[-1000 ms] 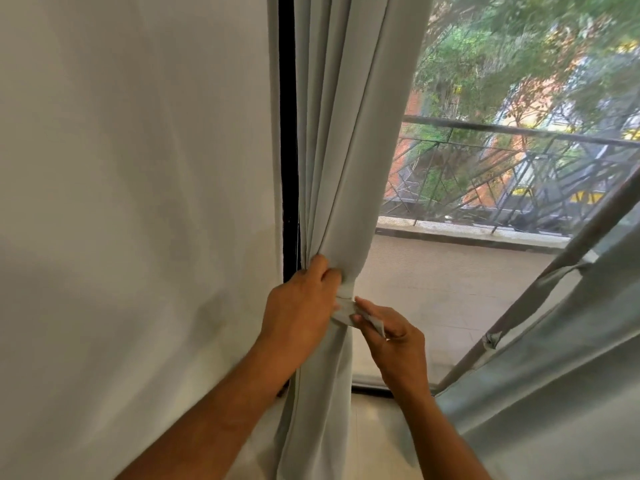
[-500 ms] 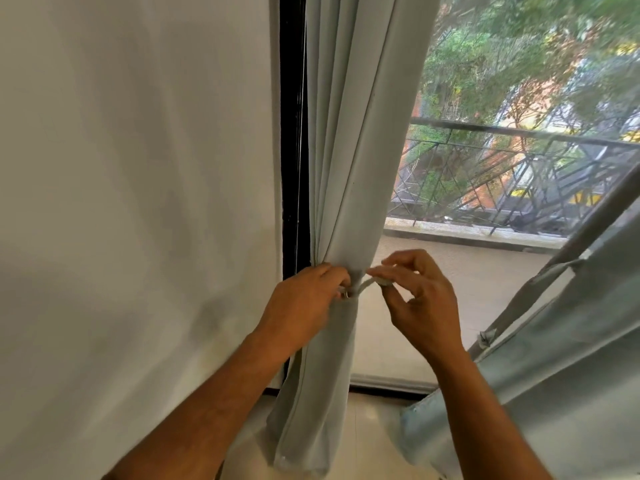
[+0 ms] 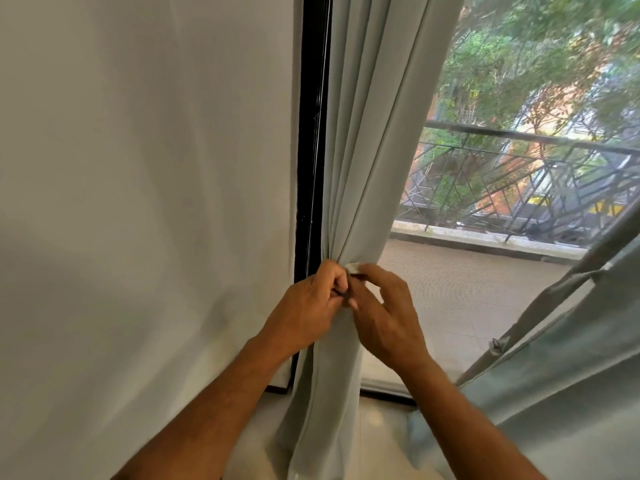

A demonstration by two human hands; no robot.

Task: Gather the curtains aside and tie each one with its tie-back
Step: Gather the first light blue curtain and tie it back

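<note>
Pale grey-green fabric curtain (image 3: 360, 174) hangs bunched vs black window frame (image 3: 313, 133), so glass stays clear. Left hand (image 3: 311, 306) clenches the gathered waist; right hand (image 3: 384, 313) pinches narrow matching fabric tie-back (image 3: 353, 267), prob. to fasten it.

Plain pale wall (image 3: 138, 202) left – black window frame (image 3: 311, 133) beside it; balcony railing (image 3: 519, 174), trees (image 3: 536, 64) outside, daylight.
</note>
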